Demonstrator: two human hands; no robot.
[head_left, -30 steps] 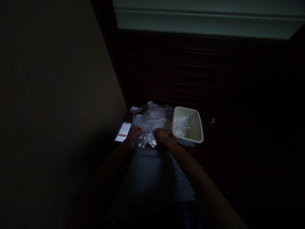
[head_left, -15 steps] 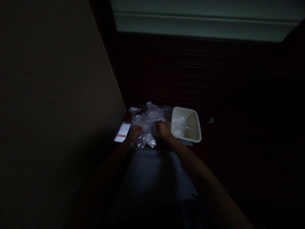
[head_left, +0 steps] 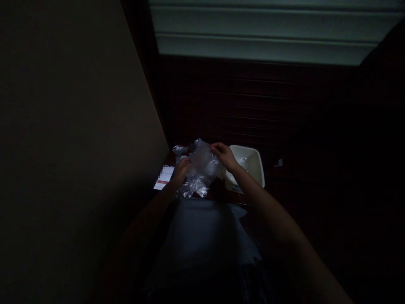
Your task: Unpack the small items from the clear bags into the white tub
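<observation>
A clear plastic bag point(head_left: 201, 159) is stretched between my two hands, above a heap of crumpled clear bags point(head_left: 196, 184) on a dark surface. My left hand point(head_left: 182, 169) is closed on its left edge. With fingers pinched, my right hand point(head_left: 224, 154) grips the upper right corner. Just right of the heap stands a white plastic bin point(head_left: 258, 166) holding some clear plastic point(head_left: 242, 161), partly hidden behind my right wrist. The scene is very dark, so finger detail is faint.
A lit phone point(head_left: 163, 177) lies left of my left hand, beside a plain wall point(head_left: 104, 105). Dark slatted panelling point(head_left: 253, 97) rises behind, with pale slats point(head_left: 253, 46) above. A small pale scrap point(head_left: 279, 162) is right of the bin. Greyish cloth point(head_left: 202, 232) covers my lap.
My right hand has moved up and slightly right, lifting and spreading the bag. My left hand has risen a little. The view has tilted slightly, showing more pale slats.
</observation>
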